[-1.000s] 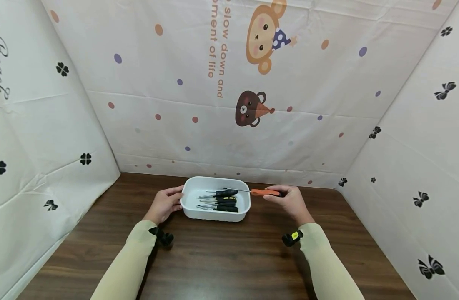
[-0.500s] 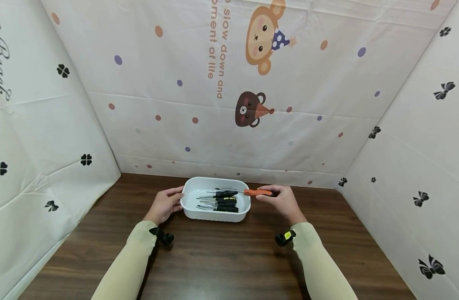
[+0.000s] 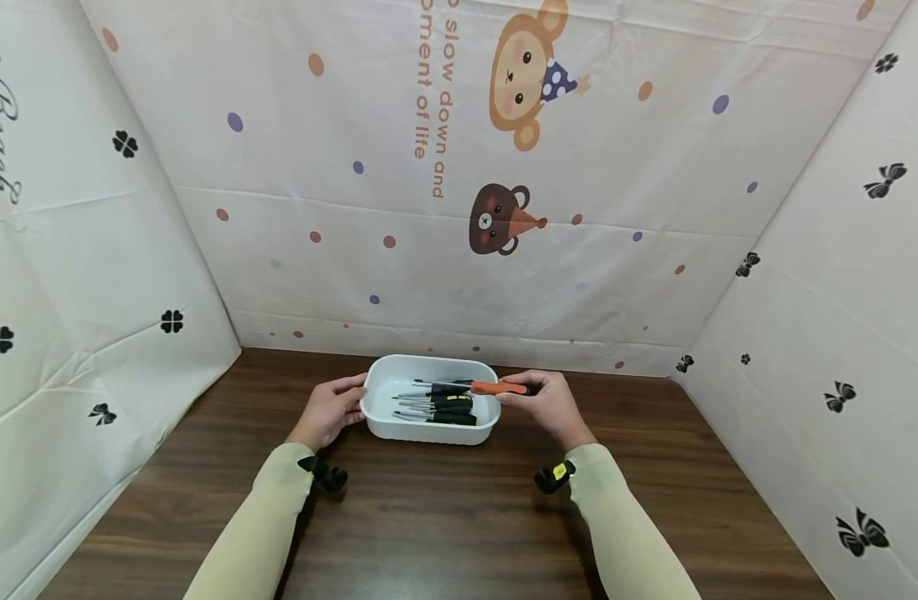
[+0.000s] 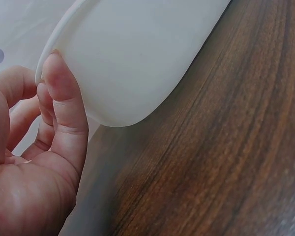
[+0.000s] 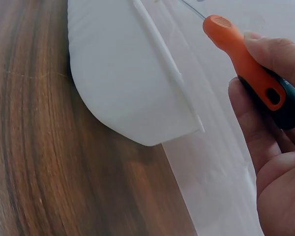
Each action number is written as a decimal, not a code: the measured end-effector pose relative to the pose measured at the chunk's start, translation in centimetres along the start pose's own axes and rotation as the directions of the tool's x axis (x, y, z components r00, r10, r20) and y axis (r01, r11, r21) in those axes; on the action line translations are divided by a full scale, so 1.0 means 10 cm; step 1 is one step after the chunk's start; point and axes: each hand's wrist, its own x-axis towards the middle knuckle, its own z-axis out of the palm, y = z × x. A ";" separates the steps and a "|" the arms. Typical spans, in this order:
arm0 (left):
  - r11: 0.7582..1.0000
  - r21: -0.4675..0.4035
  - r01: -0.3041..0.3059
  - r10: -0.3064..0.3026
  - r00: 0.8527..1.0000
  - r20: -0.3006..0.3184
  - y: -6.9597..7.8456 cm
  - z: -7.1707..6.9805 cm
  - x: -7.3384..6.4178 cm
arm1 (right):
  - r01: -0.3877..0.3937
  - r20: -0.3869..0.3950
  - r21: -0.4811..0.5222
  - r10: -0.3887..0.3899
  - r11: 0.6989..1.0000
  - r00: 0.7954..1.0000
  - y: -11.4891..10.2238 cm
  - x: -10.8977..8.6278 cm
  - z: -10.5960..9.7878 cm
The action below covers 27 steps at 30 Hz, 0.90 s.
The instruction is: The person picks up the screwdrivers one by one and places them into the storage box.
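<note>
A white plastic tub [image 3: 383,400] stands on the table, with several dark-handled screwdrivers [image 3: 453,408] lying in it, shafts to the left. My left hand [image 3: 328,410] pinches the tub's left rim; in the left wrist view the thumb [image 4: 64,83] presses on one side of the wall and fingers lie behind it. An orange and black screwdriver [image 5: 243,59] is held by its handle between the thumb and fingers of my right hand [image 3: 544,404]. Its shaft points left above the tub, and the handle crosses over the right rim. The right wrist view cuts off its tip.
The brown wooden table [image 3: 443,525] reaches to a white patterned cloth wall [image 3: 316,275] close behind the tub. Similar cloth walls stand at left [image 3: 91,250] and right [image 3: 804,333].
My right hand has moved left with the orange screwdriver, so its shaft and part of its handle are now over the tub. My left hand and the tub stay put.
</note>
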 end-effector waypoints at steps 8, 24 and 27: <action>1.000 0.002 -0.007 0.007 1.000 -0.004 0.00 0.00 0.00 | 0.002 0.023 -0.020 -0.001 1.000 1.000 -0.01 0.02 0.14; 1.000 -0.015 0.005 -0.005 1.000 -0.013 -0.01 0.00 0.02 | 0.013 0.070 -0.048 -0.010 0.999 0.998 0.04 0.10 0.32; 1.000 -0.008 0.003 -0.003 1.000 -0.021 -0.01 0.00 0.01 | 0.025 0.079 -0.065 -0.020 0.998 0.997 0.03 0.12 0.35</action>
